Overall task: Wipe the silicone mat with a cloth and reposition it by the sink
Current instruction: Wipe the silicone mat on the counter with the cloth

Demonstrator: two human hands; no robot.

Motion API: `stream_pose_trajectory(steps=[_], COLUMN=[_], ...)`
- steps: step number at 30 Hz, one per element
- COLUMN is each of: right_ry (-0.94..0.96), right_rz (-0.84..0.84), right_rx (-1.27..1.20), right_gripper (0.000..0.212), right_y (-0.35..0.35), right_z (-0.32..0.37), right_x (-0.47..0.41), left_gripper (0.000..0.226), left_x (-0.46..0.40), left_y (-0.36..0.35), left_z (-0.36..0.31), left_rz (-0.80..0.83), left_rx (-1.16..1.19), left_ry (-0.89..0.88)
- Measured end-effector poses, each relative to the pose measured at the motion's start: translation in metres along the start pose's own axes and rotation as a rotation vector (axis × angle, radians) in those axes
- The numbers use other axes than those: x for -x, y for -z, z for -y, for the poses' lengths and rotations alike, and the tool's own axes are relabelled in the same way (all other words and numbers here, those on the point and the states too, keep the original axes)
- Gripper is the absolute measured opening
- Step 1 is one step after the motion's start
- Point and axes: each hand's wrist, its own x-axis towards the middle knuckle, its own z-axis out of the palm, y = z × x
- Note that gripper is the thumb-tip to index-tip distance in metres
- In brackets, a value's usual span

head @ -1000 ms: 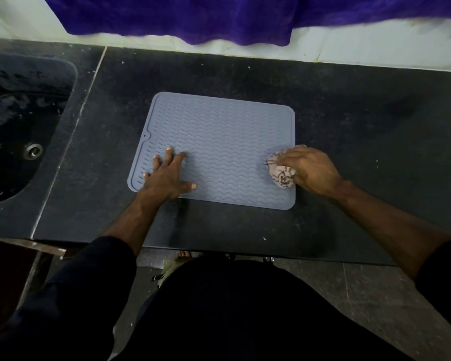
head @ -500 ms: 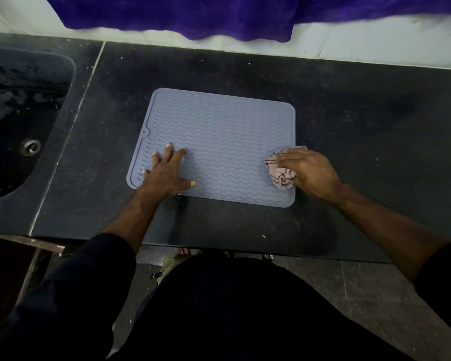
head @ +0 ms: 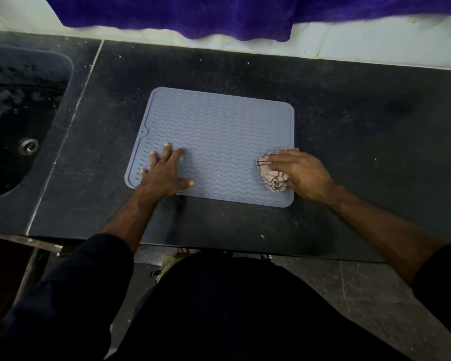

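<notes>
A grey-blue silicone mat point(head: 219, 136) with a wavy ridged pattern lies flat on the dark stone counter point(head: 349, 105), a little right of the sink point(head: 13, 115). My left hand point(head: 164, 175) presses flat on the mat's near left corner, fingers spread and straight. My right hand point(head: 300, 173) grips a crumpled pale cloth point(head: 274, 178) with dark lines and holds it against the mat's near right edge.
The black sink, with a metal drain point(head: 29, 145), is sunk into the counter at the left. A purple fabric point(head: 193, 14) hangs over the white wall at the back. The counter's front edge runs just below my forearms, and floor tiles point(head: 362, 295) show beneath it.
Both hands and the cloth stay almost where they were on the mat. Only the view has shifted slightly.
</notes>
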Motion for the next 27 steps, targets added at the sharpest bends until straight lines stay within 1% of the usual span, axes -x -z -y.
stream_pose_trajectory(steps=[4,7,10,13,15,17,19,21,25,27], right_ry=[0.061,0.033,-0.046,-0.12,-0.086,-0.014,0.014,0.0,-0.101,-0.111], right_rz=[0.063,0.104,0.128,0.09,0.087,0.118,0.114,0.094,0.078,0.064], right_rx=[0.028,0.025,0.019,-0.028,-0.056,-0.021,0.009,-0.006,-0.042,-0.033], right_gripper=[0.062,0.062,0.059,0.056,0.057,0.06,0.064,0.063,0.053,0.05], right_y=[-0.011,-0.007,0.001,0.004,0.003,-0.005,-0.01,-0.008,0.004,0.008], right_z=[0.026,0.019,0.004,-0.001,0.008,0.02,0.025,0.017,-0.006,-0.006], right_x=[-0.012,-0.009,-0.002,-0.002,-0.009,-0.015,-0.012,-0.003,0.007,0.002], left_gripper=[0.098,0.095,0.094,0.094,0.095,0.095,0.095,0.095,0.095,0.095], left_x=[0.001,0.002,0.003,0.003,0.002,0.001,0.0,0.0,0.0,0.0], left_y=[0.001,0.002,0.002,0.002,0.002,0.001,0.001,0.001,0.001,0.001], left_z=[-0.001,-0.002,-0.002,-0.004,-0.004,-0.003,-0.002,-0.001,-0.002,-0.002], left_rz=[0.004,-0.002,-0.001,-0.01,-0.008,-0.003,-0.001,-0.003,0.005,0.008], left_rx=[-0.006,-0.001,0.0,-0.007,-0.014,-0.014,-0.015,-0.015,-0.015,-0.014], left_ry=[-0.003,-0.002,-0.003,0.007,0.006,0.001,-0.001,0.004,0.009,0.008])
